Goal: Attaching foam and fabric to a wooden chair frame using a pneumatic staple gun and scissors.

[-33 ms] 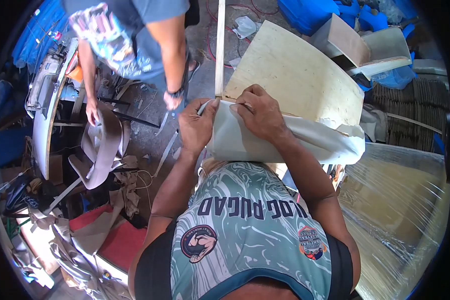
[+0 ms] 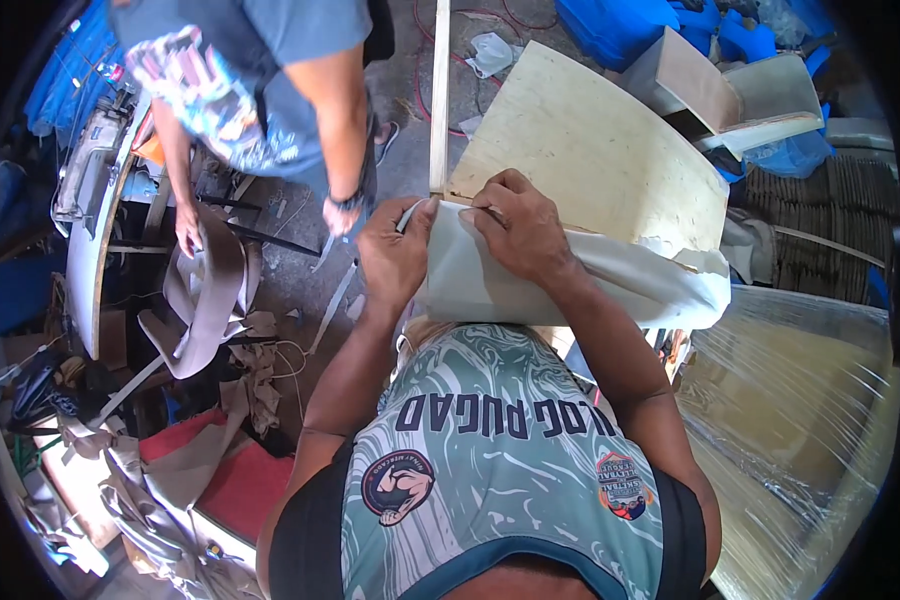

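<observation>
My left hand (image 2: 394,255) grips the edge of a pale grey-white fabric (image 2: 485,285), its thumb and fingers pinched at the left corner of a light plywood board (image 2: 590,130). Beside it, my right hand (image 2: 515,225) has curled fingers pressed on the same fabric edge, holding it along the board's near edge. The fabric hangs over the near part of the board toward my body, loose and creased at the right. An upright pale wooden strip (image 2: 440,80) runs along the board's left side. What lies under my fingertips is partly hidden.
A co-worker (image 2: 240,100) stands at the left, one hand at a curved beige padded piece (image 2: 205,300). A sewing machine (image 2: 95,160) is behind. Right are padded pieces (image 2: 730,90), stacked dark sheets (image 2: 810,230) and a plastic-wrapped panel (image 2: 780,420). Hoses (image 2: 425,120) and scraps lie on the floor.
The co-worker's body and lower hand have shifted slightly toward the near left. My hands and the fabric show no visible movement.
</observation>
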Motion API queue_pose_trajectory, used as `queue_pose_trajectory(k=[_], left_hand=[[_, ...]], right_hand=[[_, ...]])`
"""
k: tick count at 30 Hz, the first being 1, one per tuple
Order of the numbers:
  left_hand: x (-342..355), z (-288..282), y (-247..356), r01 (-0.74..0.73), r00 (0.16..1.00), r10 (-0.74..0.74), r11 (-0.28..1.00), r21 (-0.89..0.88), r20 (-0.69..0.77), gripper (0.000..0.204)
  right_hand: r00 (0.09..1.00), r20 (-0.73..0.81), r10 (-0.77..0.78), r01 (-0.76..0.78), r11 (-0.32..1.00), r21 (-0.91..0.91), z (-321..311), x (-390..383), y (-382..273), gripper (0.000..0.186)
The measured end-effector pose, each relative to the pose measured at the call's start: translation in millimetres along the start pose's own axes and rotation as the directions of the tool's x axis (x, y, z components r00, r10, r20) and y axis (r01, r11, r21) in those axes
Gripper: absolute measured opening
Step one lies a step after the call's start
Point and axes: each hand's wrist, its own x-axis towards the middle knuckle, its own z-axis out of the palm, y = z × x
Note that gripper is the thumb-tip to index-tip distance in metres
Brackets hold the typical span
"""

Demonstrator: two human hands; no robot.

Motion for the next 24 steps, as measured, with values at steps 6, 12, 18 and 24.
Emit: queue_pose_trajectory(k=[6,12,18,24], left_hand=[[6,16,-14,-0.069,0.987,0.073,0.997,0.030,-0.142,0.020],[7,26,-18,0.117,0.975,-0.120,0.993,-0.028,-0.189,0.032],[27,22,-18,0.265,0.962,-0.270,0.958,-0.111,-0.037,0.033],[37,16,-14,0.072,0.997,-0.072,0.992,0.099,-0.012,0.030]], right_hand=[[0.994,-0.028,-0.106,0.100,0.983,-0.151,4,5,-1,0.011],[0.994,0.001,-0.111,0.108,0.966,-0.233,4,14,-6,0.012],[0.998,-0.009,-0.056,0.053,0.975,-0.214,5,25,3,0.020],[1.000,0.019,-0.004,0.007,0.992,-0.127,7,31,5,0.027]])
